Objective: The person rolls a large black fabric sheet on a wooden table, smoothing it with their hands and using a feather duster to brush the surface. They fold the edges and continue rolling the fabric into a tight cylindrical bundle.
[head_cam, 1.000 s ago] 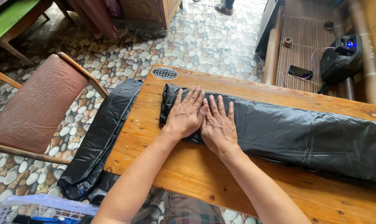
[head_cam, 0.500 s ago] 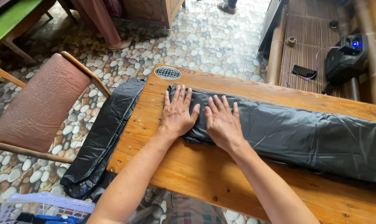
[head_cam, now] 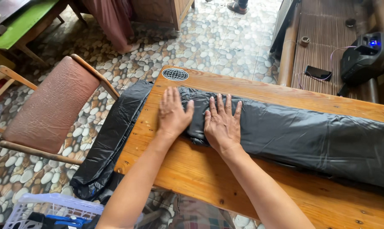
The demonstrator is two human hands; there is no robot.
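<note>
— How many hands are at work, and what are they doing?

— Two, both belonging to the person wearing the camera. The left hand (head_cam: 173, 113) lies flat, palm down, fingers spread only slightly, partly on the bare wood and partly on the end of a black plastic sheet (head_cam: 293, 135). The right hand (head_cam: 221, 123) lies just beside it, also flat with the fingers fanned out, pressing fully on the plastic. Neither hand grips anything; both are open and pushing down.

— Where does the sheet lie?

— It is one long folded band stretched along the wooden table (head_cam: 209, 174), running from the hands to the right edge of the view. Its left end sits under the two palms.

— Is there more black plastic?

— Yes, one more piece: a second black sheet (head_cam: 111, 140) hangs off the table's left end and droops to the pebble floor (head_cam: 209, 38).

— What else is on the table?

— One round printed sticker (head_cam: 175, 74) near the far left corner.

— And around it?

— One wooden chair with a reddish-brown padded seat (head_cam: 48, 110) to the left, one pale plastic basket (head_cam: 52, 210) at the lower left, one green table (head_cam: 18, 25) at the upper left. To the upper right, a slatted bench (head_cam: 323, 46) carries one dark phone (head_cam: 318, 73) and one black speaker (head_cam: 363, 57).
</note>
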